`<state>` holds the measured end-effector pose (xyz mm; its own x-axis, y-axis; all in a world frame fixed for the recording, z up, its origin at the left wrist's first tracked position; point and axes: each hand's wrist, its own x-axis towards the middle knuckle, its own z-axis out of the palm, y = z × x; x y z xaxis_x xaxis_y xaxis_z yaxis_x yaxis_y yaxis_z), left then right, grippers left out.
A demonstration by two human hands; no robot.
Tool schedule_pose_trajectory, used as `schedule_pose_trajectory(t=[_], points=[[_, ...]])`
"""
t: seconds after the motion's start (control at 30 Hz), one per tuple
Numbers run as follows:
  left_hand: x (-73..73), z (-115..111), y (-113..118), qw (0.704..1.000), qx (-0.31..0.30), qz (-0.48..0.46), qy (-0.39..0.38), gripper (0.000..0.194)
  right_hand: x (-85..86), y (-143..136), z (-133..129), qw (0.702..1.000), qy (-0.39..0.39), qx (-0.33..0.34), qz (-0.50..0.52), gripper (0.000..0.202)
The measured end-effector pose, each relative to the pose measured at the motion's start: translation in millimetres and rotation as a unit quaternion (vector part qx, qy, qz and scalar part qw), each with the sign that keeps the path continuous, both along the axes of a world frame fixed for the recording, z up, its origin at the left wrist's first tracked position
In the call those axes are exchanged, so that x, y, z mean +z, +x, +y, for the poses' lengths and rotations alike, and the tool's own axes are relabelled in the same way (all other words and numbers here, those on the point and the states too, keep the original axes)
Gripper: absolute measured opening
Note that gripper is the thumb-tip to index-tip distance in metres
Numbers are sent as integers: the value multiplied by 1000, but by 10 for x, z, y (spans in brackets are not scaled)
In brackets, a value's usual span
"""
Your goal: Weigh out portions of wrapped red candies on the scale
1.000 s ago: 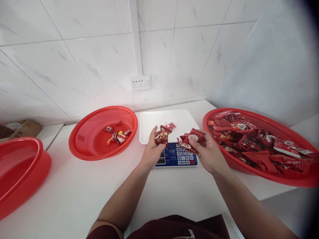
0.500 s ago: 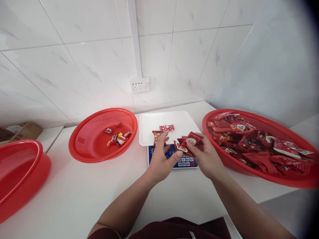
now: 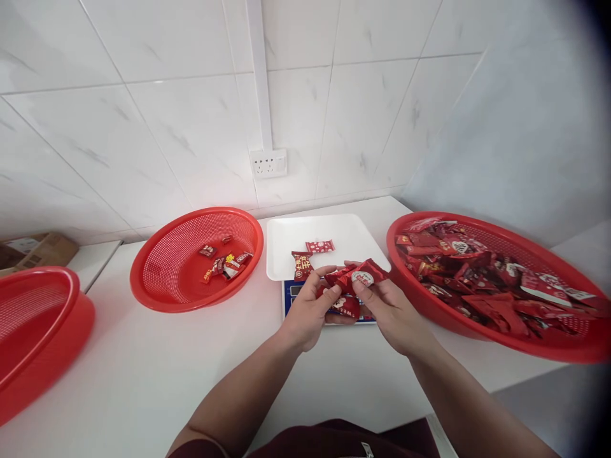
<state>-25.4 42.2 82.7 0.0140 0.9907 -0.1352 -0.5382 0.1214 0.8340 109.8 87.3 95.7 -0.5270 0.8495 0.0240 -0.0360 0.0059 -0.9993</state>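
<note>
Several red wrapped candies (image 3: 363,276) are held between my two hands, just in front of the scale's white tray (image 3: 281,230). My left hand (image 3: 308,312) is closed on the lower and left packets, its thumb on top. My right hand (image 3: 389,310) pinches a packet with a round white label. Part of the blue scale panel (image 3: 287,299) shows behind my fingers; the rest is covered. On the tray lie a small red packet (image 3: 320,246) and a darker red packet with yellow lettering (image 3: 301,265).
A red basket (image 3: 398,219) heaped with red packets stands at the right. Left of the scale, another red basket (image 3: 157,254) holds several small packets. A third red basket (image 3: 79,312) is at the far left, with a cardboard box (image 3: 50,250) behind. A wall socket (image 3: 268,164) is above.
My left hand has moved in and closed on the candies that my right hand was holding. The packets have shifted between the fingers. Those on the tray stay put.
</note>
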Motion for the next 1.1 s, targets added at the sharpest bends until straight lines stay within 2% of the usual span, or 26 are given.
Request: schedule_pose_trajectory(t=[0.1,0.23,0.33,0.4,0.57,0.63,0.77,0.87,1.0,1.07,1.1], points=[[-28,9,0,999,23,38,6,36,3,18,7,999,12,-15,-26,45],[-48,19,-52,987,56,143,35,31,-2,51,98,985,79,-121,-96,35],[-25,26,-161,969,127,198,78,40,2,36,249,974,90,-180,-103,34],[21,28,-264,961,189,182,94,42,-17,-2,359,970,103,-200,-96,39],[202,-7,-522,948,291,79,99,39,-157,-98,497,977,135,-103,-128,43],[257,-36,-587,941,314,60,112,38,-194,-93,480,978,136,-101,-120,42],[334,-111,-662,936,321,37,136,35,-171,52,376,977,113,-174,-39,39],[418,-175,-700,932,322,36,160,35,-121,284,282,970,97,-220,-33,35],[507,-204,-652,932,316,30,173,36,-80,627,138,972,83,-204,-77,33],[477,-185,-531,951,262,33,164,36,-62,730,43,977,77,-178,-86,34],[437,-176,-442,966,207,43,151,35,-53,751,-13,981,71,-160,-86,35]])
